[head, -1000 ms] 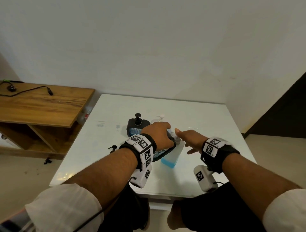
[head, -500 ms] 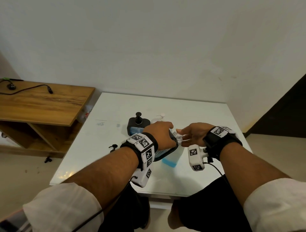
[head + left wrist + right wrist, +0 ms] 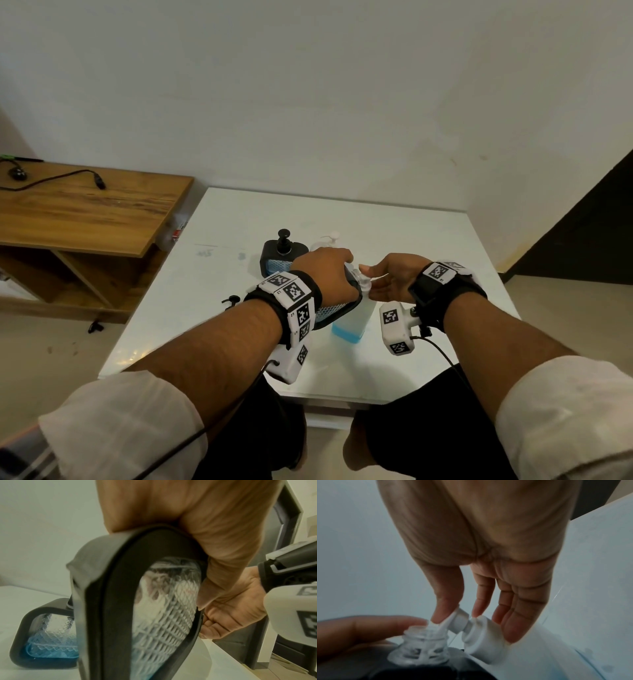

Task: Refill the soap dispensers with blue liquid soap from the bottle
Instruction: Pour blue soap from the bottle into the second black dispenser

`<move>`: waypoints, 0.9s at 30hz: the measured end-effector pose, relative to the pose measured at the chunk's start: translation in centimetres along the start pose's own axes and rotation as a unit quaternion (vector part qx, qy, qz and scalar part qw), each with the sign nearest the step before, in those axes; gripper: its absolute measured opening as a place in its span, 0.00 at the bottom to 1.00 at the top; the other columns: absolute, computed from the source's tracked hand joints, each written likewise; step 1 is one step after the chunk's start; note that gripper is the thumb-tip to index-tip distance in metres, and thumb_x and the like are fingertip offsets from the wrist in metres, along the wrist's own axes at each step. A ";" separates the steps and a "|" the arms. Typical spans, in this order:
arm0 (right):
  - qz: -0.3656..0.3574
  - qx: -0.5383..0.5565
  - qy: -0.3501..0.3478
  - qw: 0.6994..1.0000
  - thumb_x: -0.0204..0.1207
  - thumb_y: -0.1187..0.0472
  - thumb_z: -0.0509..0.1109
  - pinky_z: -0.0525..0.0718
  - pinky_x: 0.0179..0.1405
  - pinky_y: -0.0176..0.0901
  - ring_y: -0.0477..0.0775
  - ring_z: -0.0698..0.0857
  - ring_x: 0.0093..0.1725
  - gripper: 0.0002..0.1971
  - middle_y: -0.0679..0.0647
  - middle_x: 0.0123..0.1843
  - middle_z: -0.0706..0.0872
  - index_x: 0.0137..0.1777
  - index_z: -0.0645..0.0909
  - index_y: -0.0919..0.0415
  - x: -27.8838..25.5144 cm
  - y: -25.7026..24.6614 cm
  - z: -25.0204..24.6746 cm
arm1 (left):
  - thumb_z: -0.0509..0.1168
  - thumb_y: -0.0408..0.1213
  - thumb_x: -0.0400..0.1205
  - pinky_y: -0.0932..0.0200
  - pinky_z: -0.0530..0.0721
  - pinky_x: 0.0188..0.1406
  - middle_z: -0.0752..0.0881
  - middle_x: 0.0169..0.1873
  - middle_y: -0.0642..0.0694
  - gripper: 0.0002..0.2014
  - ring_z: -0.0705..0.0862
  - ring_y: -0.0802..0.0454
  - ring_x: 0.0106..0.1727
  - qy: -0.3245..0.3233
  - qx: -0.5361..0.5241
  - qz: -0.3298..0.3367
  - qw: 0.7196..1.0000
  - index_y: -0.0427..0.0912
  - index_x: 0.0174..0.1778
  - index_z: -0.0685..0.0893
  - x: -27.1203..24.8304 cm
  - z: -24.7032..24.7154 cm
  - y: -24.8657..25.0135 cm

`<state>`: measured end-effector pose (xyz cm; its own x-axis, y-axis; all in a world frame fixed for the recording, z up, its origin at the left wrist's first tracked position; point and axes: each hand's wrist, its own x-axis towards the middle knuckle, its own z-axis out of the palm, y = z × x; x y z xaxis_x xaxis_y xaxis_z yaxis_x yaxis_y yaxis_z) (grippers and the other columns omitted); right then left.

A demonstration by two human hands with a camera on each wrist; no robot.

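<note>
On a white table (image 3: 394, 233) set against a pale wall, a person's left hand (image 3: 325, 274) wraps over the top of a black-framed soap dispenser (image 3: 154, 615), fingers curled round its upper edge, tipping it off upright. Its textured clear window shows blue liquid only at the very bottom, and its clear threaded neck (image 3: 423, 639) stands uncapped. Just beside it, the right hand (image 3: 390, 277) has thumb and forefinger closed on the white nozzle (image 3: 458, 618) of the refill bottle (image 3: 352, 318), the remaining fingers held nearly straight along the bottle's shoulder. The nozzle's tip sits at the rim of the open neck. A shallow layer of blue soap lies at the foot of the refill bottle, which rests on the table. Behind the hands stands a second black dispenser (image 3: 279, 257), pump fitted, holding a low band of blue; a white pump-top bottle (image 3: 329, 238) is partly hidden beyond it. A small black pump part (image 3: 233, 300) lies near the left wrist. Open tabletop stretches behind and to the right of the containers, with the front edge close under the forearms. A wooden side table (image 3: 85, 212) carrying a black cable (image 3: 61, 178) stands to the left.
</note>
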<state>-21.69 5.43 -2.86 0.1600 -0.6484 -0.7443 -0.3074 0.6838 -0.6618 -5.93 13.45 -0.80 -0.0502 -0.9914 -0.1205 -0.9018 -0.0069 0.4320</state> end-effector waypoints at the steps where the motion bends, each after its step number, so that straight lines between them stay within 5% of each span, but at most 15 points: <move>1: 0.002 -0.013 0.005 1.000 0.76 0.69 0.74 0.88 0.51 0.50 0.63 0.88 0.50 0.21 0.68 0.56 0.89 0.68 0.81 0.73 0.1 0.0 0.1 | 0.69 0.50 0.73 0.57 0.81 0.54 0.84 0.57 0.51 0.27 0.82 0.50 0.57 -0.002 0.005 0.001 1.000 0.52 0.69 0.76 0.0 0.0 0.1; 5: -0.005 -0.020 0.004 1.000 0.78 0.67 0.74 0.87 0.51 0.49 0.63 0.86 0.54 0.20 0.68 0.65 0.87 0.69 0.81 0.73 0.0 0.1 0.3 | 0.69 0.50 0.72 0.56 0.82 0.53 0.84 0.56 0.51 0.27 0.83 0.49 0.54 -0.007 0.011 -0.002 1.000 0.53 0.68 0.76 -0.1 -0.1 0.3; 12: -0.022 -0.001 -0.032 0.999 0.78 0.62 0.76 0.85 0.66 0.55 0.65 0.86 0.53 0.20 0.68 0.55 0.87 0.67 0.81 0.72 0.2 0.4 -0.1 | 0.68 0.50 0.73 0.53 0.83 0.54 0.84 0.55 0.50 0.26 0.83 0.48 0.56 -0.016 0.023 -0.006 1.000 0.51 0.68 0.76 -0.1 -0.4 0.4; 18: -0.037 -0.043 0.017 0.998 0.78 0.65 0.74 0.87 0.51 0.53 0.64 0.86 0.50 0.20 0.70 0.61 0.86 0.67 0.80 0.74 0.5 0.4 0.6 | 0.69 0.50 0.72 0.50 0.85 0.54 0.84 0.52 0.51 0.24 0.83 0.48 0.52 -0.023 0.031 -0.010 0.999 0.50 0.64 0.77 -0.2 -0.5 0.5; 23: -0.024 -0.017 -0.020 0.999 0.77 0.62 0.76 0.86 0.63 0.55 0.64 0.87 0.53 0.22 0.68 0.58 0.87 0.68 0.81 0.72 0.4 0.8 -0.2 | 0.69 0.50 0.72 0.52 0.84 0.54 0.84 0.54 0.51 0.26 0.83 0.48 0.54 -0.024 0.015 -0.009 1.000 0.50 0.67 0.76 -0.2 -0.5 0.4; 27: -0.031 -0.005 -0.027 0.999 0.77 0.60 0.77 0.86 0.63 0.56 0.65 0.87 0.55 0.23 0.70 0.63 0.86 0.68 0.79 0.71 0.5 0.8 -0.2 | 0.69 0.51 0.73 0.53 0.83 0.56 0.83 0.58 0.50 0.29 0.82 0.48 0.58 -0.017 0.014 -0.010 1.000 0.52 0.71 0.74 -0.1 -0.4 0.4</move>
<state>-22.07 5.62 -3.74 0.2294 -0.6708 -0.7053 -0.3036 0.6391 -0.7066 -6.06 13.48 -0.24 -0.0472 -0.9860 -0.1598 -0.9146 -0.0216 0.4038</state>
